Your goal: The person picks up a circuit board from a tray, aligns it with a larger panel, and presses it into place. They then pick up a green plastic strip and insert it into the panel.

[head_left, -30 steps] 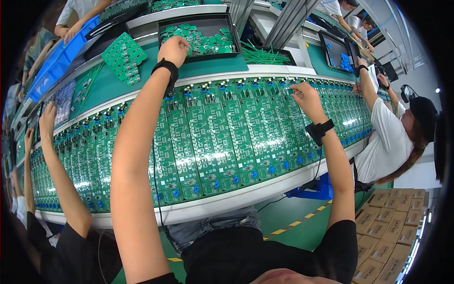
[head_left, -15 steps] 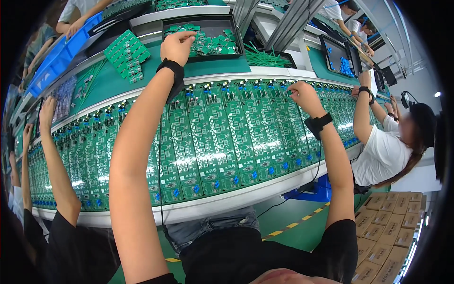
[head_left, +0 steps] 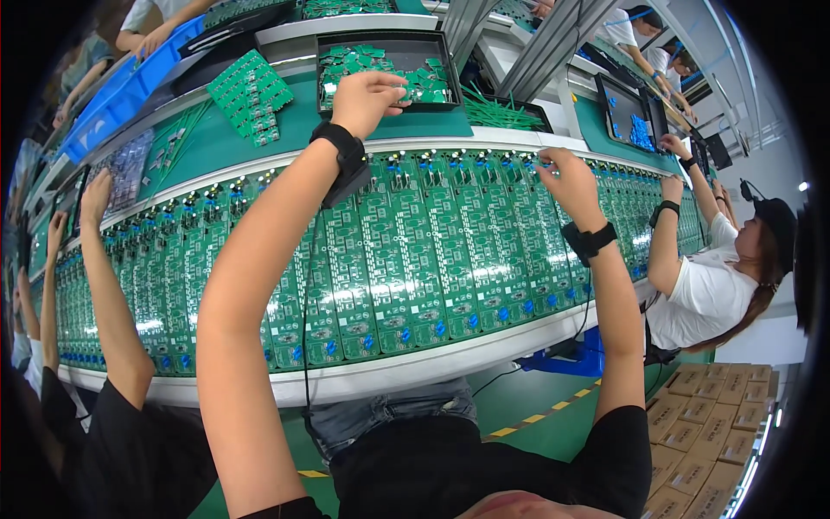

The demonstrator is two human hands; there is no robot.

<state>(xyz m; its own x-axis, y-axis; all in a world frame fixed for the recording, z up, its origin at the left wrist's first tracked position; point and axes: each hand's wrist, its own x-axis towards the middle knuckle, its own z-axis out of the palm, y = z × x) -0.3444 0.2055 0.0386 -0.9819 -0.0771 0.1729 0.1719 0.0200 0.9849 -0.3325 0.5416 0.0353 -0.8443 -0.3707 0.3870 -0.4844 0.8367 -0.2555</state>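
My left hand (head_left: 370, 102) is over the front edge of a black tray (head_left: 386, 35) that holds many small green circuit boards (head_left: 356, 57). Its fingers and thumb come together; whatever may be between them is too small to make out. A long row of tall green circuit boards (head_left: 415, 259) lies side by side in front of me. At the far ends of these boards, where small upright parts stand, my right hand (head_left: 572, 183) is pinched, its fingertips close to one board. What that pinch holds cannot be made out. Black bands with small boxes circle both my wrists.
Behind the row are a green panel sheet (head_left: 251, 97), thin green strips (head_left: 497, 108) in a tray, and a black tray with blue parts (head_left: 640, 131). A blue bin (head_left: 130, 95) stands far left. Co-workers' arms reach in from both sides. A black cable (head_left: 306, 329) hangs near my left arm.
My left hand has moved right and nearer, from over the tray's left part to its front edge. The right hand stays at the boards' far ends. The whole view has shifted slightly.
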